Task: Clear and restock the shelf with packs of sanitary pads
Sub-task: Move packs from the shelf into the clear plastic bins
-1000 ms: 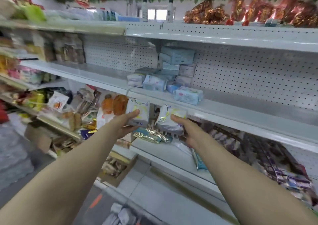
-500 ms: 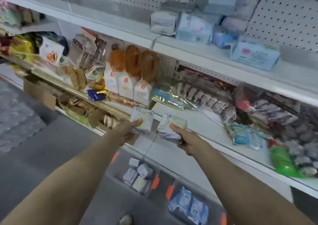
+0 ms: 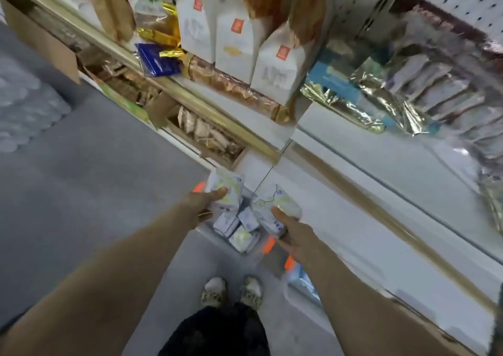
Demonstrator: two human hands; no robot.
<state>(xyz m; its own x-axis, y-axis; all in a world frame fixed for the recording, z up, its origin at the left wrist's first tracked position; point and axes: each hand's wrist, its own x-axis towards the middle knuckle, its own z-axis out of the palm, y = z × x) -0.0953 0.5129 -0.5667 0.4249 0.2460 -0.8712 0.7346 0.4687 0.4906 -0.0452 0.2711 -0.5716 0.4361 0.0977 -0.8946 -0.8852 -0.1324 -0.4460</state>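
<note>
The view has dropped from the shelves to the floor. The left hand (image 3: 205,201), fingers clamped on a white pad pack (image 3: 227,186), and the right hand (image 3: 295,233), gripping a second pack (image 3: 275,206), now hang over what looks like a clear bin (image 3: 268,246) of packs. The clearing step seems nearly done.

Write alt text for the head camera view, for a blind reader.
Seen from above, a person's left hand grips one white pack of pads and the right hand grips a second pack, both held over loose packs near the floor beside a stocked shelf. The person's shoes show below.
</note>
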